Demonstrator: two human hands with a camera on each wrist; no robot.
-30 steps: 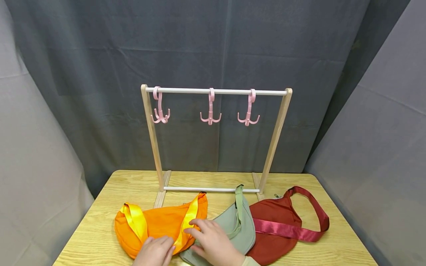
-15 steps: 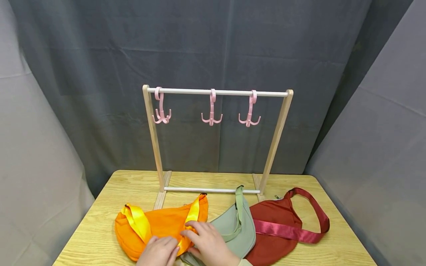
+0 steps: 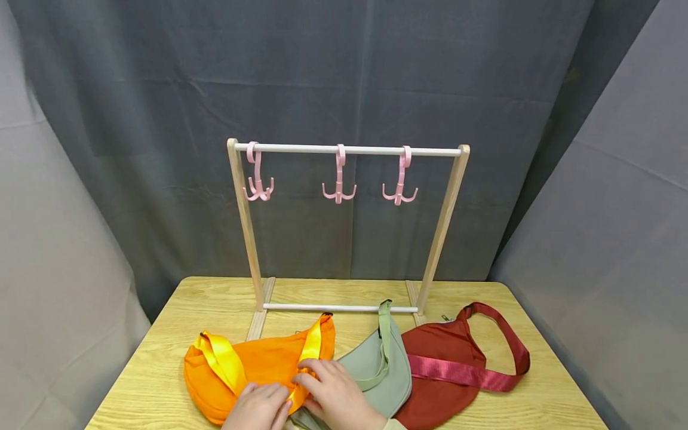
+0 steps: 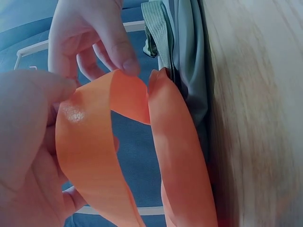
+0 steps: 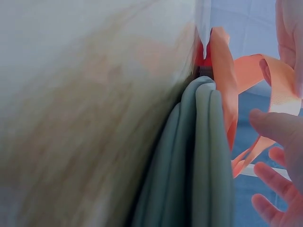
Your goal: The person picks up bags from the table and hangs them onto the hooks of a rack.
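An orange waist bag [image 3: 269,358] with a shiny yellow-orange strap [image 4: 85,137] lies at the front left of the table. My left hand [image 3: 257,406] pinches this strap between thumb and fingers, and the left wrist view shows it raised in a loop off the bag. Opposite it, my right hand [image 3: 341,394] reaches over a grey-green bag [image 3: 389,370]. Its thumb [image 5: 265,122] touches the strap while its other fingers stay spread and loosely bent. A green strap [image 3: 384,352] lies on the grey-green bag, whose lower part is covered by the right hand.
Behind the bags stands a rack with wooden legs [image 3: 247,221] and a white top bar [image 3: 301,148]. Pink hooks [image 3: 339,179] hang from it. A dark red bag [image 3: 441,352] with a wine-red strap [image 3: 505,379] lies at right, partly under the grey-green one.
The right hand has lowered onto the orange bag's strap, and its fingers have moved slightly left and down. The left hand has shifted a little right. Over the last half second, little differs.
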